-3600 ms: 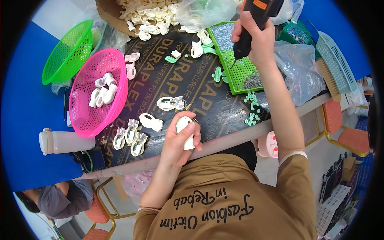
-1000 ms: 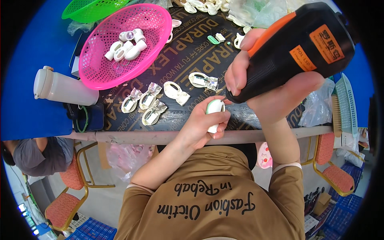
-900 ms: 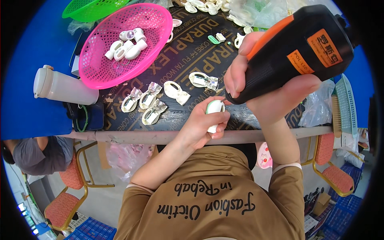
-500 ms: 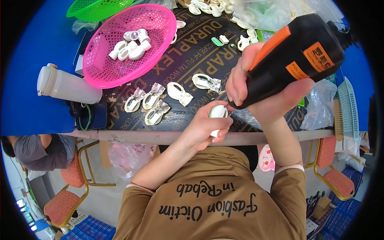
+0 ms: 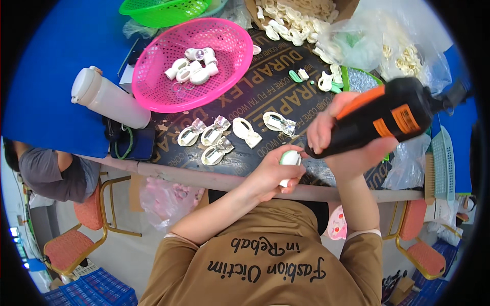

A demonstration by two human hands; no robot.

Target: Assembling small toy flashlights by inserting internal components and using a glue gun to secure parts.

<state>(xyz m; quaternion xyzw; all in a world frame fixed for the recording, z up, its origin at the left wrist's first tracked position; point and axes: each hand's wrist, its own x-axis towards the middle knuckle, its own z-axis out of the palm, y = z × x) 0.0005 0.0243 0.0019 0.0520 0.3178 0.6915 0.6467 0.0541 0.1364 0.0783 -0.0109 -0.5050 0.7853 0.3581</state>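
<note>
In my left hand point(image 5: 266, 173) is a small oval plastic casing point(image 5: 290, 160), white with a green edge, gripped between thumb and fingers above the table's front edge. My right hand point(image 5: 353, 159) is wrapped round a black electric screwdriver point(image 5: 384, 118) with orange panels. Its front end points left and sits right beside the casing; whether its bit touches the casing is hidden by my fingers. Beyond my left hand lie several open white casing halves, among them a plain one point(image 5: 247, 132) and one with shiny metallic parts point(image 5: 279, 124).
A pink mesh basket point(image 5: 145, 97) holds several white assembled pieces. Left of it a white bottle point(image 5: 109, 99) leans over. Farther back are a green basket point(image 5: 166, 15), a box of cream parts point(image 5: 298, 20) and clear bags point(image 5: 352, 43). A pale blue basket point(image 5: 443, 160) stands at right.
The whole view has shifted, showing more of the table's far side. The screwdriver lies at a flatter angle. Both hands keep their holds.
</note>
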